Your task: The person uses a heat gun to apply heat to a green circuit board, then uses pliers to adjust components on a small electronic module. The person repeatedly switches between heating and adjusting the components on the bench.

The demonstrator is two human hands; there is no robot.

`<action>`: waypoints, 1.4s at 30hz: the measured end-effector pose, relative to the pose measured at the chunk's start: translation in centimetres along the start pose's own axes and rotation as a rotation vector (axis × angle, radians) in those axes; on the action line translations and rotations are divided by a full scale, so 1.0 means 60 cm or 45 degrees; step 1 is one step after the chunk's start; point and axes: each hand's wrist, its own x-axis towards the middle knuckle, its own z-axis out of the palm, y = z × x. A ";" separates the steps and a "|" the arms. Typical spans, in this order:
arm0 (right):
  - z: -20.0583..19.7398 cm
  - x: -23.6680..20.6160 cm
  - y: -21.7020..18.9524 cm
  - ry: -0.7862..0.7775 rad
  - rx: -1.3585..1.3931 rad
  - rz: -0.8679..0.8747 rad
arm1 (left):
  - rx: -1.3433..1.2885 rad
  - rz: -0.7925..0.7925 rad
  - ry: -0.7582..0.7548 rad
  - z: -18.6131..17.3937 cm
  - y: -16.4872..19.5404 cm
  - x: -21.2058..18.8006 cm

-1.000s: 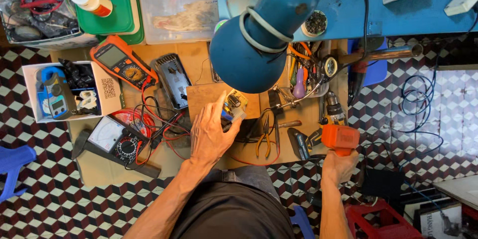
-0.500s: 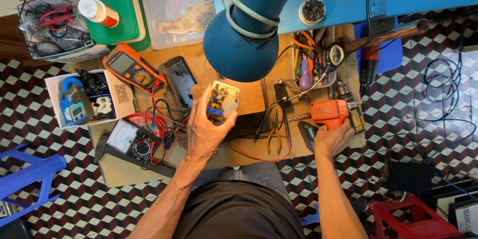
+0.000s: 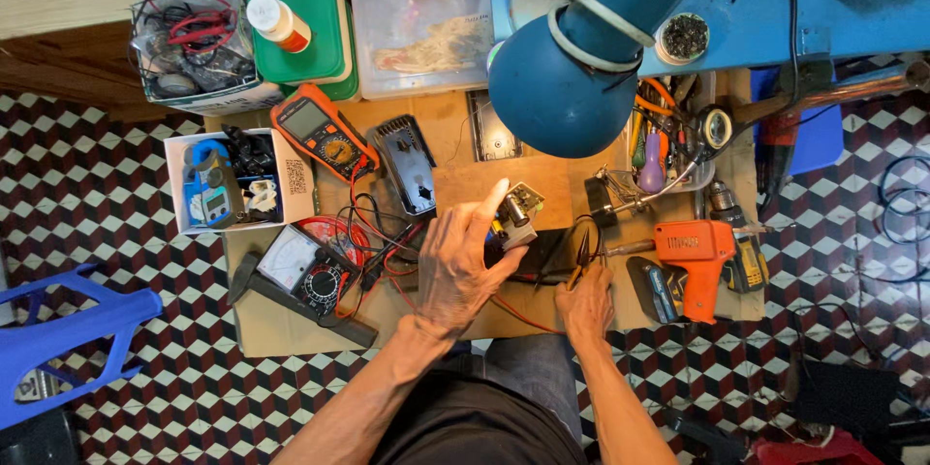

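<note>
While raised, left hand (image 3: 460,266) fingers (image 3: 484,211) pinch circuit module (image 3: 516,218).

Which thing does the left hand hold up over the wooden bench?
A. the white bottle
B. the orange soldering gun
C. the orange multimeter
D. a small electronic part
D: the left hand grips a small electronic part in its fingers; the multimeter, soldering gun and bottle lie apart from it.

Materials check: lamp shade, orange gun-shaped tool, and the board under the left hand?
Lamp shade: looks like painted metal, glossy blue with a soft highlight; could be enamel. Orange gun-shaped tool: moulded plastic, matte orange shell. Board: bare wood or plywood, tan, unfinished. Left hand holds a small component above it; material unclear.
</note>
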 end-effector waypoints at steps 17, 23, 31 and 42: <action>-0.111 -0.045 0.020 -0.647 1.452 0.273 | 0.090 -0.096 -0.124 0.049 -0.017 0.005; -0.102 0.022 0.012 -0.764 1.138 0.016 | 0.014 -0.175 -0.141 0.042 -0.021 0.026; -0.078 0.078 0.015 -0.872 0.978 -0.149 | 0.098 -0.188 -0.129 0.046 -0.029 0.050; -0.085 0.088 -0.003 -0.939 1.001 -0.132 | 0.087 -0.205 -0.154 0.049 -0.035 0.049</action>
